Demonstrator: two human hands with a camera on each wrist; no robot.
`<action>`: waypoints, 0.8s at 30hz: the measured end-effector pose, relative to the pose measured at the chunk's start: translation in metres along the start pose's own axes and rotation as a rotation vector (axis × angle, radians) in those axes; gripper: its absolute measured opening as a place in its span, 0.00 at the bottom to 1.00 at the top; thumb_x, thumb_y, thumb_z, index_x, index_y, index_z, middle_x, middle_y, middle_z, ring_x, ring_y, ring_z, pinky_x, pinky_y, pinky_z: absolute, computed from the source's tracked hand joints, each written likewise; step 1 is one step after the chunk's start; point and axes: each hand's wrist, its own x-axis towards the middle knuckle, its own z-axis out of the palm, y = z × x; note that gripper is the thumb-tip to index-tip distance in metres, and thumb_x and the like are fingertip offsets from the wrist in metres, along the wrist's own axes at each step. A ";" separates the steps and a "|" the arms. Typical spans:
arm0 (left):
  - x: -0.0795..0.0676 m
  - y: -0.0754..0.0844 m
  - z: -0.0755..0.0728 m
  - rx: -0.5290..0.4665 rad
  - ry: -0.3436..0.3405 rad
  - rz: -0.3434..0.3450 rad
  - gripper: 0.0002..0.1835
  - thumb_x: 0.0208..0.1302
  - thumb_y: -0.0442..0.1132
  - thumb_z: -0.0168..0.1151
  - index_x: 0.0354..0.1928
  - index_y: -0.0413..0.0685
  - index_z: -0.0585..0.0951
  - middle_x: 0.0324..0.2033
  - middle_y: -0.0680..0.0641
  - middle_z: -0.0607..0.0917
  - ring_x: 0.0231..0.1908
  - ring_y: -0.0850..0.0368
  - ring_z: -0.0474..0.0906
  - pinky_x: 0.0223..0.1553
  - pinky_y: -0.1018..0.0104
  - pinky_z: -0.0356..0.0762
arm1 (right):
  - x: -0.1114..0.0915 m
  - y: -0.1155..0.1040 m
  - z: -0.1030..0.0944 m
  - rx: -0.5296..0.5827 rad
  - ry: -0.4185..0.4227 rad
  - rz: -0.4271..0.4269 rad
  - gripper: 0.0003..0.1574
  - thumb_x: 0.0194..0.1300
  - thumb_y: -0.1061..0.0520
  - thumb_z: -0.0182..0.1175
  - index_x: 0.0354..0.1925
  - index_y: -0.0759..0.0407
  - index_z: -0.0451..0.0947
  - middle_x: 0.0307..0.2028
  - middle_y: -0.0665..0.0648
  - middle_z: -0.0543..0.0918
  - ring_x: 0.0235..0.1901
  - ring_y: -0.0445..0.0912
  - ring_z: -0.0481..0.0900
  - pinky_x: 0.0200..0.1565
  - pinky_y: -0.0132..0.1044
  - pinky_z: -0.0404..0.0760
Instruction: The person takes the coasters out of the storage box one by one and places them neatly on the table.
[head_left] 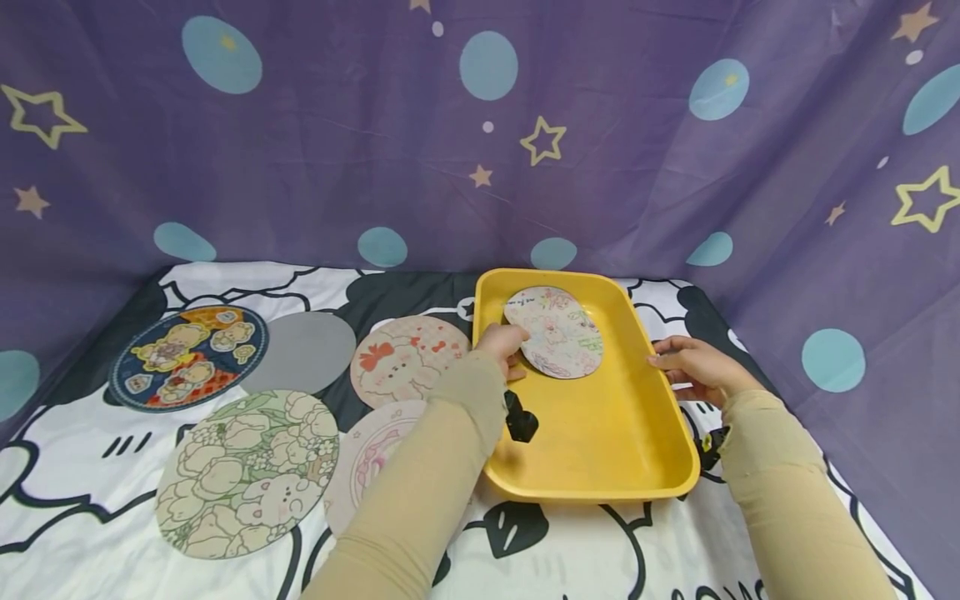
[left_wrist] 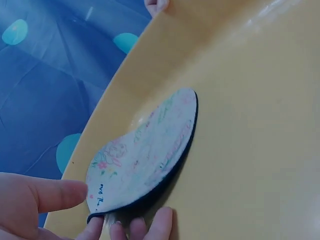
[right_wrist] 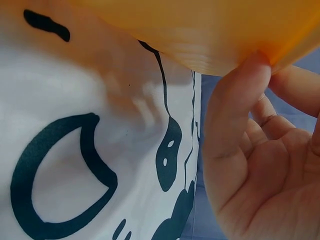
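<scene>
A yellow plastic tray (head_left: 637,450) sits on the bedspread, its long side pointing away from me. Inside it, near the far end, is a pale round mat (head_left: 558,333) with pink and green drawings and a dark underside. My left hand (head_left: 504,346) reaches over the tray's left wall and pinches the mat by its edge, thumb on top and fingers beneath. The left wrist view shows the mat (left_wrist: 145,150) bent and tilted between the fingers. On the tray's right rim, my right hand (head_left: 697,368) grips the wall between thumb and fingers.
Left of the tray lie several more round mats: a dark blue one (head_left: 187,358), a plain grey one (head_left: 307,350), a red-bow rabbit one (head_left: 401,358), a green floral one (head_left: 247,475) and a pink one (head_left: 375,450). A purple curtain (head_left: 420,200) hangs behind.
</scene>
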 end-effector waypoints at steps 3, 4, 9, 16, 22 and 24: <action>0.001 -0.002 0.001 0.034 0.017 0.011 0.29 0.73 0.38 0.53 0.73 0.50 0.59 0.48 0.45 0.68 0.45 0.49 0.67 0.60 0.46 0.77 | -0.001 0.000 0.000 -0.008 0.003 -0.005 0.24 0.71 0.50 0.59 0.57 0.60 0.64 0.35 0.46 0.82 0.32 0.40 0.82 0.41 0.36 0.87; 0.001 -0.002 0.002 0.047 0.024 0.013 0.28 0.74 0.39 0.52 0.73 0.50 0.60 0.49 0.45 0.70 0.45 0.49 0.68 0.59 0.47 0.78 | -0.001 0.000 0.000 -0.011 0.004 -0.005 0.24 0.71 0.50 0.59 0.57 0.60 0.64 0.35 0.46 0.82 0.32 0.40 0.82 0.41 0.36 0.87; 0.004 -0.002 0.003 0.080 0.056 0.021 0.29 0.74 0.39 0.50 0.74 0.51 0.60 0.59 0.44 0.71 0.44 0.50 0.73 0.55 0.48 0.81 | 0.000 0.001 0.000 -0.001 -0.004 -0.007 0.24 0.71 0.50 0.59 0.57 0.60 0.64 0.35 0.46 0.82 0.32 0.39 0.82 0.40 0.35 0.87; 0.007 -0.002 0.002 0.049 0.049 0.006 0.31 0.73 0.35 0.48 0.75 0.51 0.57 0.58 0.44 0.71 0.30 0.55 0.75 0.51 0.49 0.84 | 0.000 0.002 -0.001 0.016 -0.020 -0.002 0.23 0.72 0.50 0.59 0.57 0.59 0.64 0.36 0.46 0.82 0.33 0.39 0.82 0.42 0.36 0.87; 0.008 -0.001 0.003 0.052 0.050 0.011 0.28 0.73 0.40 0.55 0.72 0.48 0.62 0.56 0.43 0.73 0.27 0.57 0.74 0.49 0.49 0.85 | 0.001 0.002 -0.001 0.036 -0.034 -0.010 0.23 0.72 0.50 0.59 0.57 0.58 0.64 0.36 0.46 0.82 0.33 0.39 0.82 0.42 0.36 0.87; 0.006 -0.001 0.004 0.054 0.047 0.016 0.30 0.72 0.39 0.57 0.73 0.48 0.62 0.59 0.43 0.73 0.26 0.58 0.74 0.49 0.49 0.85 | 0.001 0.003 -0.002 0.036 -0.032 -0.006 0.23 0.72 0.50 0.59 0.57 0.58 0.64 0.36 0.46 0.82 0.33 0.39 0.82 0.42 0.36 0.87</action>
